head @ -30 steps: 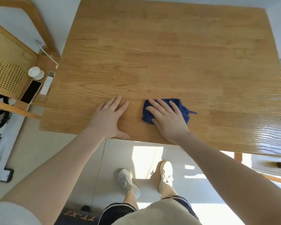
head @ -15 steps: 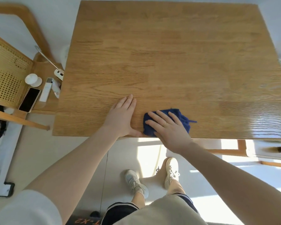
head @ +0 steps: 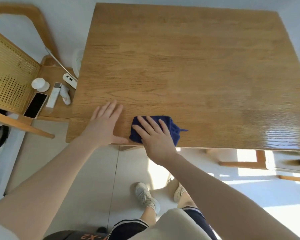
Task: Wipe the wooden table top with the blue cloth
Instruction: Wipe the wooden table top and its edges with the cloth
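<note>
While the left hand (head: 105, 123) is lying flat and empty, bracing the tabletop (head: 189, 66), the right hand (head: 154, 134) is pressing spread fingers onto the cloth (head: 171, 125) for wiping.

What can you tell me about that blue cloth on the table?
The cloth is dark blue, soft and bunched into a rough pad, with a loose thread sticking out to its right. It lies on the wooden table close to the near edge. The right hand presses flat on it, fingers spread, covering much of it.
</note>
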`<state>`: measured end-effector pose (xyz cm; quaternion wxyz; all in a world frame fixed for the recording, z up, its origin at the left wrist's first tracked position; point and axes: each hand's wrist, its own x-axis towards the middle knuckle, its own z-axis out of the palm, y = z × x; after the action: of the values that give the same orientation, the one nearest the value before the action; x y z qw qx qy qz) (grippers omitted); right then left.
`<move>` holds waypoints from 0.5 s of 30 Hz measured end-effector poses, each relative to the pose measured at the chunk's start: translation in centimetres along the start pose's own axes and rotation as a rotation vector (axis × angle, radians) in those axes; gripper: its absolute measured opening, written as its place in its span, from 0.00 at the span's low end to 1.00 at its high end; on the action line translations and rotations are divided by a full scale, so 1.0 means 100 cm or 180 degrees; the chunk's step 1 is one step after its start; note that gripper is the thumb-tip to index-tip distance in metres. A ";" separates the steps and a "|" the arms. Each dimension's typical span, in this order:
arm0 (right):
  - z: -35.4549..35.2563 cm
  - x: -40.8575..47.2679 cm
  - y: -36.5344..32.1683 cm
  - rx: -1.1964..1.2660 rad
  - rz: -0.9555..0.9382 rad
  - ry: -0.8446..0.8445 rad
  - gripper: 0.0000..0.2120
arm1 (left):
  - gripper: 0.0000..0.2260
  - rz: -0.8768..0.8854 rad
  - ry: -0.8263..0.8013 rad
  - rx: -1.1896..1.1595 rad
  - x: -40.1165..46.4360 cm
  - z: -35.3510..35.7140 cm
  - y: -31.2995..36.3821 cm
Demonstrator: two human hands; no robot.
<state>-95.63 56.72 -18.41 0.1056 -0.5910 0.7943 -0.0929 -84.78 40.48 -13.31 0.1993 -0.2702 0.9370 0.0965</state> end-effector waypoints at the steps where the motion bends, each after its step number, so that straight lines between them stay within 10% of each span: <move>1: 0.002 -0.002 -0.002 -0.0009 -0.0129 -0.0048 0.25 | 0.53 -0.0072 -0.0068 0.0013 -0.003 -0.001 -0.006; 11: -0.007 0.062 0.020 0.0022 0.1109 0.0291 0.22 | 0.53 -0.0395 -0.0208 -0.0100 -0.011 0.013 -0.014; 15: 0.009 0.018 -0.017 -0.0088 0.0562 0.0232 0.24 | 0.53 -0.0418 -0.0176 -0.0070 -0.010 0.013 -0.013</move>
<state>-94.28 54.44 -18.92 0.0763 -0.5163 0.8478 -0.0937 -82.88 40.22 -14.17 0.2281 -0.3305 0.9102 0.1010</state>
